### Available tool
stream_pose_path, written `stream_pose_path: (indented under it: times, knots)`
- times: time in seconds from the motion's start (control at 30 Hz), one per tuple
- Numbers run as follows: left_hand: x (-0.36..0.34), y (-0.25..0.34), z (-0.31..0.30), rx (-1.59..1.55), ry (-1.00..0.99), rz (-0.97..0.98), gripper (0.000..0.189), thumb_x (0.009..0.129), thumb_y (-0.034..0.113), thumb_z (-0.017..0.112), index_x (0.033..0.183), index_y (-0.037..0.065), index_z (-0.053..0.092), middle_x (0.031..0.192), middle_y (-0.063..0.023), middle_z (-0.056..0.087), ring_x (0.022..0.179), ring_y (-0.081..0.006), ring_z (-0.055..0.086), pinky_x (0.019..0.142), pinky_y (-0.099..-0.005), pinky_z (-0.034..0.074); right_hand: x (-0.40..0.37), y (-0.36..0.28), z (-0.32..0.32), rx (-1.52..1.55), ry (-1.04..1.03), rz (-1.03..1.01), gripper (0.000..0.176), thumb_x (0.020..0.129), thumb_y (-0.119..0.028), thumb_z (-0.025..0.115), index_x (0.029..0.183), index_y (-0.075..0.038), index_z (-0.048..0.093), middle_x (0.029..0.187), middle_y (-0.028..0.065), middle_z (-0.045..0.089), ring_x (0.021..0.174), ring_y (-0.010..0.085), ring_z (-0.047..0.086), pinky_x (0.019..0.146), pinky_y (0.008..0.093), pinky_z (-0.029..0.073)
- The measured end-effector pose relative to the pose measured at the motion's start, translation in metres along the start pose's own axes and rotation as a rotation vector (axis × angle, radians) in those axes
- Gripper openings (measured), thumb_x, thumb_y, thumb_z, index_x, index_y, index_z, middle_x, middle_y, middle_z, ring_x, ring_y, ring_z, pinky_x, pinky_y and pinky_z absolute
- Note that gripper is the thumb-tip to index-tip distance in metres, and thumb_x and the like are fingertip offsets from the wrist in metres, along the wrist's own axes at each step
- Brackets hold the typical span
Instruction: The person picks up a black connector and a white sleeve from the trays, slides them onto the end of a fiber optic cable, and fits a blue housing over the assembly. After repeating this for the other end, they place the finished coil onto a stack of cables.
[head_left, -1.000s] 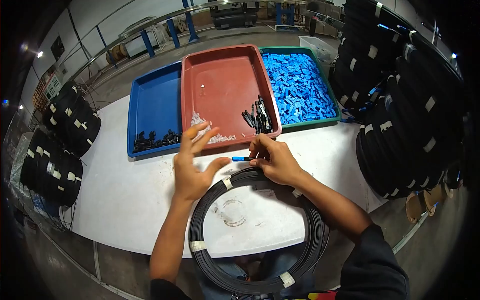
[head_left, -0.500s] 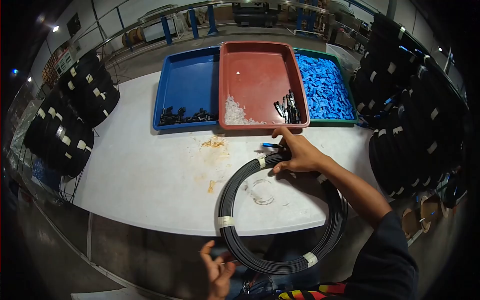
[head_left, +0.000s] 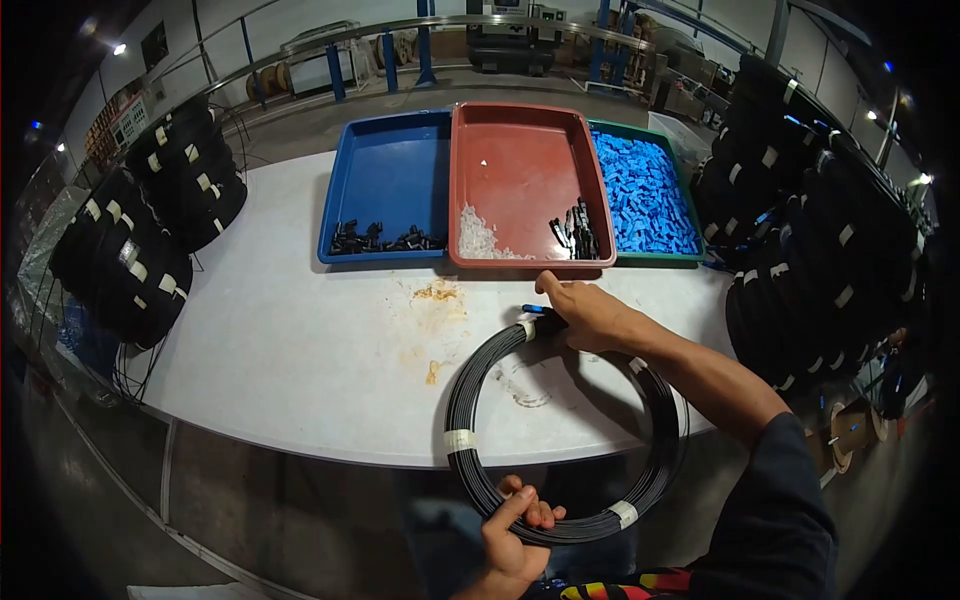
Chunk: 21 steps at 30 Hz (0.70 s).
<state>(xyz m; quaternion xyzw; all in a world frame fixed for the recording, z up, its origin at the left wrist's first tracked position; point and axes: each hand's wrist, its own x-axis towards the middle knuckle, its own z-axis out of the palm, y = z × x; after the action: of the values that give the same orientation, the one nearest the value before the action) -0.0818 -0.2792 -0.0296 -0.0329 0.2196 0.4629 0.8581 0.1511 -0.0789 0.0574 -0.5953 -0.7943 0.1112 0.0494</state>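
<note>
Just in front of the red tray [head_left: 520, 150], the right hand [head_left: 592, 314] is curled down over the far arc of a black cable coil [head_left: 461, 400]. Beside it a short blue-tipped end [head_left: 533, 309] sticks out to the left. Farther from the red tray, past the table [head_left: 280, 340] edge, the left hand [head_left: 512, 530] is clamped around the coil's near arc. That two-point hold seems to carry the overhanging half while the far half rests flat on the table. Left of the red tray, a blue tray [head_left: 385, 170] holds small black parts [head_left: 385, 240]. Right of it, a green tray [head_left: 655, 259] holds blue pieces [head_left: 640, 190], seemingly sorted by kind within reach. The right hand hides how the blue-tipped end joins the coil, and the left wrist is cut off below.
</note>
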Motion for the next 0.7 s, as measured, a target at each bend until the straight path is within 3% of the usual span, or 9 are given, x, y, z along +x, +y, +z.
stream_pose_path:
  times: [0.27, 0.4, 0.43, 0.47, 0.5, 0.53, 0.6, 0.63, 0.7]
  knots:
    - [-0.019, 0.043, 0.059, 0.548, -0.068, 0.626, 0.058, 0.083, 0.001, 0.063, 0.136, 0.003, 0.041, 0.067, -0.007, 0.053, 0.055, -0.0191, 0.053, 0.075, -0.0427, 0.05, -0.008, -0.026, -0.093, 0.116, 0.379, -0.241, 0.062, 0.073, -0.004, 0.087, 0.121, -0.001, 0.048, 0.094, 0.0186, 0.07, 0.089, 0.0354, 0.072, 0.077, 0.0418, 0.056]
    - [-0.017, 0.082, 0.081, 0.954, -0.263, 1.023, 0.064, 0.08, 0.002, 0.071, 0.134, -0.004, 0.038, 0.073, -0.0074, 0.056, 0.061, -0.0191, 0.055, 0.071, -0.0339, 0.051, -0.039, -0.062, -0.159, 0.075, 0.734, -0.323, 0.056, 0.069, 0.0, 0.083, 0.117, 0.002, 0.054, 0.084, 0.02, 0.068, 0.077, 0.0295, 0.073, 0.065, 0.0406, 0.056]
    - [-0.015, 0.085, 0.085, 1.064, -0.29, 1.255, 0.061, 0.079, 0.005, 0.074, 0.13, -0.004, 0.041, 0.079, -0.0076, 0.057, 0.062, -0.0187, 0.055, 0.069, -0.0329, 0.052, -0.045, -0.062, -0.167, -0.009, 0.842, -0.44, 0.055, 0.067, -0.001, 0.082, 0.116, 0.0, 0.057, 0.081, 0.0178, 0.067, 0.069, 0.0275, 0.07, 0.063, 0.038, 0.055]
    - [-0.012, 0.09, 0.089, 1.168, -0.316, 1.49, 0.059, 0.079, 0.008, 0.077, 0.126, -0.004, 0.045, 0.084, -0.0078, 0.059, 0.063, -0.0183, 0.055, 0.068, -0.0318, 0.053, -0.058, -0.068, -0.172, 0.004, 0.808, -0.264, 0.047, 0.068, -0.004, 0.082, 0.11, -0.002, 0.06, 0.083, 0.0156, 0.066, 0.07, 0.0254, 0.067, 0.066, 0.0361, 0.055]
    - [0.0, 0.103, 0.074, 1.463, -0.373, 1.959, 0.065, 0.073, 0.02, 0.089, 0.12, -0.003, 0.049, 0.094, -0.0083, 0.059, 0.068, -0.0188, 0.059, 0.066, -0.031, 0.055, -0.062, -0.064, -0.169, -0.01, 0.876, -0.369, 0.044, 0.069, -0.005, 0.082, 0.108, -0.003, 0.062, 0.087, 0.014, 0.066, 0.074, 0.0242, 0.066, 0.068, 0.0357, 0.054]
    - [0.004, 0.11, 0.076, 1.368, -0.735, 1.688, 0.06, 0.071, 0.015, 0.092, 0.117, 0.003, 0.055, 0.086, -0.0062, 0.061, 0.067, -0.0188, 0.062, 0.065, -0.0322, 0.056, -0.065, -0.058, -0.165, -0.024, 0.942, -0.478, 0.04, 0.069, -0.006, 0.082, 0.105, -0.004, 0.064, 0.09, 0.0125, 0.066, 0.077, 0.0229, 0.065, 0.071, 0.0354, 0.053]
    - [0.001, 0.109, 0.074, 1.536, -0.942, 1.578, 0.047, 0.075, 0.008, 0.09, 0.112, 0.008, 0.061, 0.076, -0.0027, 0.063, 0.061, -0.0179, 0.062, 0.06, -0.0328, 0.055, -0.074, -0.044, -0.144, 0.066, 0.933, -0.419, 0.04, 0.071, -0.014, 0.087, 0.104, -0.004, 0.066, 0.1, 0.0099, 0.068, 0.089, 0.0225, 0.066, 0.077, 0.0358, 0.054]
    - [-0.001, 0.095, 0.077, 1.486, -0.879, 1.591, 0.03, 0.077, -0.007, 0.081, 0.099, 0.012, 0.076, 0.066, 0.0008, 0.056, 0.049, -0.0162, 0.049, 0.049, -0.029, 0.048, -0.078, -0.034, -0.129, 0.101, 0.941, -0.403, 0.042, 0.071, -0.014, 0.089, 0.105, -0.004, 0.067, 0.101, 0.0098, 0.068, 0.091, 0.0221, 0.067, 0.079, 0.0355, 0.054]
    - [0.004, 0.086, 0.062, 1.595, -0.913, 1.787, 0.042, 0.078, -0.007, 0.08, 0.11, 0.019, 0.073, 0.063, 0.003, 0.05, 0.047, -0.013, 0.044, 0.047, -0.0252, 0.044, -0.084, -0.017, -0.091, 0.264, 0.972, -0.362, 0.046, 0.071, -0.016, 0.093, 0.108, -0.004, 0.068, 0.102, 0.0095, 0.068, 0.093, 0.0206, 0.068, 0.082, 0.0341, 0.056]
